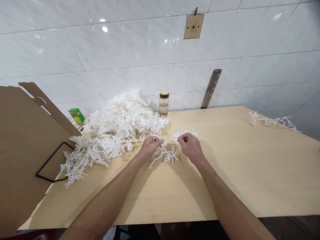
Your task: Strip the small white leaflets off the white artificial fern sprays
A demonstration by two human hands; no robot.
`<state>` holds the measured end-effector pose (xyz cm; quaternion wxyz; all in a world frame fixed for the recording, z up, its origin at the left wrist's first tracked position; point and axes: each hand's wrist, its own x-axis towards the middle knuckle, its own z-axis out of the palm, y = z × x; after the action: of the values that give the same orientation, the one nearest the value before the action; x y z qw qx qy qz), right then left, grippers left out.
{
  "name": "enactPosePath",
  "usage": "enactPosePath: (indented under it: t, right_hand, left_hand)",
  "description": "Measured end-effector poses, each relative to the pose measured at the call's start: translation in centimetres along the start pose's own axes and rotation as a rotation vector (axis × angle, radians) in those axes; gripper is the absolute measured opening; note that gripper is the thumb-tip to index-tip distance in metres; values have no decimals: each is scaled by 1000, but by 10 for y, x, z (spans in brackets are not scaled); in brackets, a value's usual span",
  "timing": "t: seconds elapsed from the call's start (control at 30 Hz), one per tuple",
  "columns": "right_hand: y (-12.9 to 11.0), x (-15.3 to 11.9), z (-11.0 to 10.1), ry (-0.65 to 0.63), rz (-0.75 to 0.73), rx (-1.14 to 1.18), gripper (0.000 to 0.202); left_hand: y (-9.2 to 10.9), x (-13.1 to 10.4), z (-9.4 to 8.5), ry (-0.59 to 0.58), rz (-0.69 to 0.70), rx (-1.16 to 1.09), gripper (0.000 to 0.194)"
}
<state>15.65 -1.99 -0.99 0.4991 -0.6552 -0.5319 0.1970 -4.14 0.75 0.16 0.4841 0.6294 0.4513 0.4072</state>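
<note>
My left hand (150,146) is closed in a pinch on a white branched sprig (166,154), which looks like plastic and spreads out below and to the right of the fingers. My right hand (191,145) is closed too, thumb and fingertips pressed together just right of the sprig. Whatever it pinches is too small to make out. Behind the right fingers lies a small bunch of white sprigs (195,134) on the table. A large heap of similar white sprigs (122,121) rises to the left of my left hand, close to it.
A lidded bottle (163,105) stands behind the heap, near the tiled wall. Cardboard (27,146) with a black wire frame (41,175) borders the left side. A green box (76,115) sits at back left. Loose white stems (272,121) lie at the wooden table's (250,166) far right.
</note>
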Motion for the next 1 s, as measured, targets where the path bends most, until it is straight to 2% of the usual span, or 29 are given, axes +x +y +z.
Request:
enactPosePath:
  t: [0.1, 0.2, 0.27, 0.37, 0.43, 0.6, 0.8, 1.0]
  right_hand:
    - [4, 4, -4, 71, -4, -85, 13]
    - [-2, 1, -6, 38, -50, -66, 22]
    - [-8, -3, -5, -85, -88, -3, 27]
    - [-15, -8, -3, -368, -129, 105, 35]
    - [-16, -10, -2, -480, -133, 135, 37]
    - [-12, -11, 1, -486, -62, 189, 34]
    - [-10, -13, 2, -694, 88, 280, 34]
    - [-10, -11, 1, -604, 35, 278, 33]
  left_hand:
    - [3, -2, 1, -11, 1, 3, 36]
    - [5, -4, 3, -41, 21, 8, 35]
    - [6, -5, 4, -66, 21, -5, 35]
    - [6, -6, 5, -95, 16, -16, 37]
    - [6, -6, 5, -96, 26, 3, 36]
    - [7, -7, 6, -94, 0, 32, 33]
    - [12, -10, 8, -101, -18, 53, 31]
    - [12, -12, 8, -91, -55, 22, 33]
